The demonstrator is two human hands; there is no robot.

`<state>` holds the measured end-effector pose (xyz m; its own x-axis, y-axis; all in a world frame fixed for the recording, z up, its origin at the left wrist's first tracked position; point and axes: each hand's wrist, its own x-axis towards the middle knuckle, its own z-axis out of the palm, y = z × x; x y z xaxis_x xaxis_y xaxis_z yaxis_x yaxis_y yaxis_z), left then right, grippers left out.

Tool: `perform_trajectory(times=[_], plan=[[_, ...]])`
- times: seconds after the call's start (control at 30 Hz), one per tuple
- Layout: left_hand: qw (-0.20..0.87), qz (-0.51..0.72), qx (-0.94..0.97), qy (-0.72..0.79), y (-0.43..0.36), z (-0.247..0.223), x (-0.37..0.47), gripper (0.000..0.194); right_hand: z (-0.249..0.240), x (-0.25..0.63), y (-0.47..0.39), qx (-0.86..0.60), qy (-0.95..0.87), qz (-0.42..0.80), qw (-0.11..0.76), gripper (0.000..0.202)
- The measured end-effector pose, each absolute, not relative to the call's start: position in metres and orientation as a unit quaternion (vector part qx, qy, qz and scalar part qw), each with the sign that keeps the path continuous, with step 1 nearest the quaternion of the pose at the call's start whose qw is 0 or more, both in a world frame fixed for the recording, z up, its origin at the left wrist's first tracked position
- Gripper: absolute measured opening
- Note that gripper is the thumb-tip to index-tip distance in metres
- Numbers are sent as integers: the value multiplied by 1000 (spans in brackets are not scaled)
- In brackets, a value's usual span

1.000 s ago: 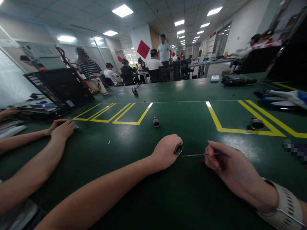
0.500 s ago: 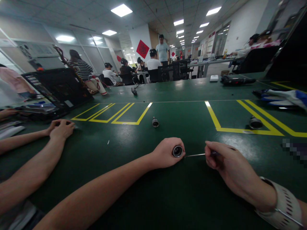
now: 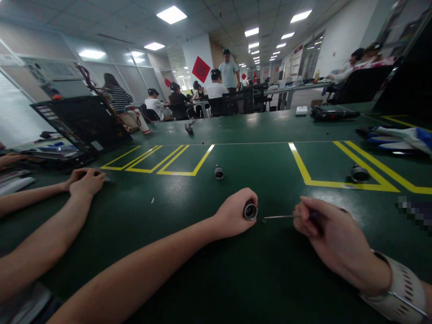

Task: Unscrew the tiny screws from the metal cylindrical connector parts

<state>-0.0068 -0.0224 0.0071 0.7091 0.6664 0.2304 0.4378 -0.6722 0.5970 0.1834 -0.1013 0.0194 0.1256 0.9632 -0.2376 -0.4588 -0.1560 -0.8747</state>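
My left hand (image 3: 232,216) is closed around a round, hollow metal part (image 3: 250,212), its dark open end facing me. In my right hand (image 3: 327,238), pinched between thumb and fingers, is a slim screwdriver (image 3: 278,217); most of its handle is hidden. The shaft points left, and a tiny dark ring-like piece (image 3: 263,221) is at its tip, just right of the metal part; whether they touch I cannot tell. Beyond my left hand, a similar metal fitting (image 3: 218,172) lies on the green table (image 3: 236,279).
Another dark cylindrical part (image 3: 359,173) lies by yellow tape at right. Farther back are a small fitting (image 3: 188,128), a black tool (image 3: 334,113), a white box (image 3: 301,110) and blue-and-white tools (image 3: 401,137). A co-worker's hands (image 3: 86,181) rest at left.
The screwdriver and my right hand have moved slightly right, away from the metal part. The tiny piece now shows at the tip. My left hand has shifted only a little.
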Motion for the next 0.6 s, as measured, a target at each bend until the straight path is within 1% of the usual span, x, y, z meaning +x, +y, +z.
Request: perform_trajectory(times=[0.1, 0.17, 0.27, 0.37, 0.5, 0.6], plan=[[254, 218, 876, 347, -24, 8, -6, 22, 22, 184, -103, -432, -295, 607, 598, 35], [244, 209, 884, 339, -25, 9, -6, 20, 23, 183, -105, -439, -339, 593, 584, 34], [233, 197, 899, 314, -25, 10, -6, 16, 24, 181, -109, -481, -439, 543, 530, 34], [230, 185, 909, 294, -24, 10, -6, 12, 26, 177, -115, -514, -548, 463, 470, 36], [197, 159, 929, 271, -25, 11, -5, 10, 29, 174, -118, -519, -639, 376, 425, 34], [171, 142, 941, 256, -27, 12, -5, 11, 28, 175, -114, -517, -623, 408, 421, 34]])
